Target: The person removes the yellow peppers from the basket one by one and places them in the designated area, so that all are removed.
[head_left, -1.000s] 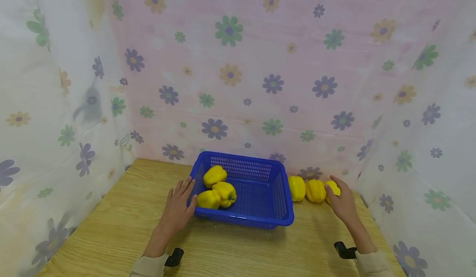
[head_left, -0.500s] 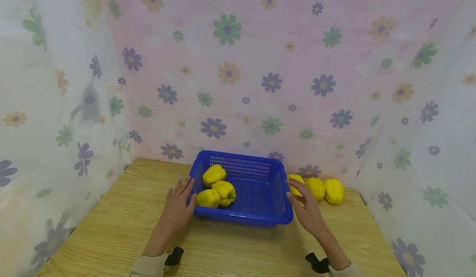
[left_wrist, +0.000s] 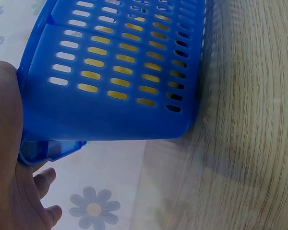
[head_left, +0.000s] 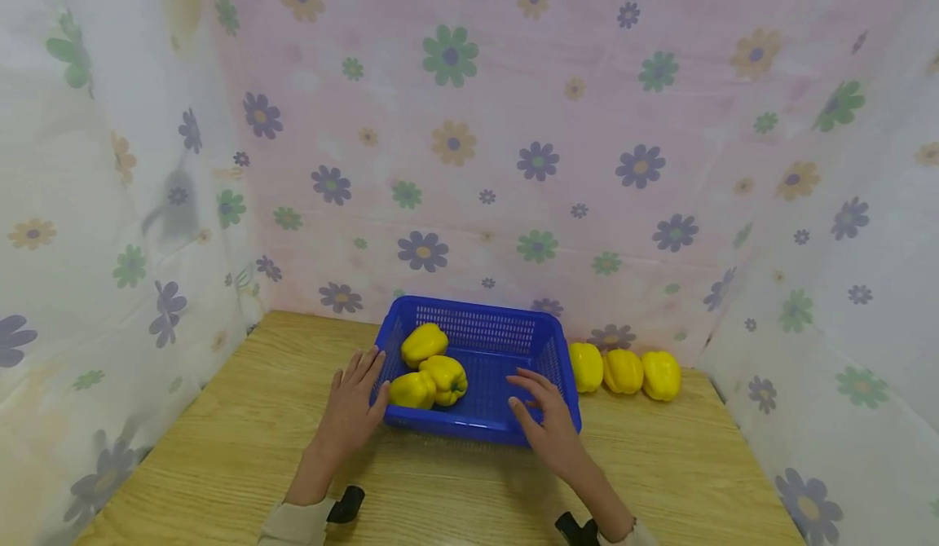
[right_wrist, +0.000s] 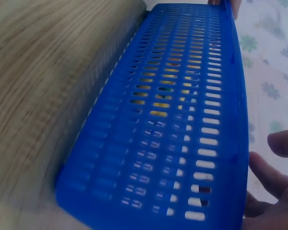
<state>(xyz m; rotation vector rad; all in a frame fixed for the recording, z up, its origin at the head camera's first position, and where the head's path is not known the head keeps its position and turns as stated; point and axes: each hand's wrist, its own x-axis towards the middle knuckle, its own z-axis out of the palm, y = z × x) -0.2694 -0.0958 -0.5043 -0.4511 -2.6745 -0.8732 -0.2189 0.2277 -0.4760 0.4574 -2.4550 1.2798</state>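
A blue perforated basket [head_left: 469, 425] stands on the wooden table with three yellow bell peppers [head_left: 443, 380] in its left part. My left hand [head_left: 350, 406] rests on the basket's left rim, fingers spread, thumb near the front left corner. Over the right part of the basket is my right hand [head_left: 550, 432], its fingers loosely bent and nothing held. In the left wrist view, part of the left hand [left_wrist: 14, 182] lies against the basket's rim [left_wrist: 26, 67]. The right wrist view has the right hand [right_wrist: 276, 191] beside the basket wall [right_wrist: 149, 143].
Three more yellow peppers [head_left: 623, 372] stand in a row on the table [head_left: 293, 350], right of the basket. Behind the table hangs a flowered cloth [head_left: 499, 228], and similar cloth closes off both sides.
My right hand has moved left, from the rightmost pepper of the row, past the basket's right rim, to over the basket. My left hand has stayed on the left rim.
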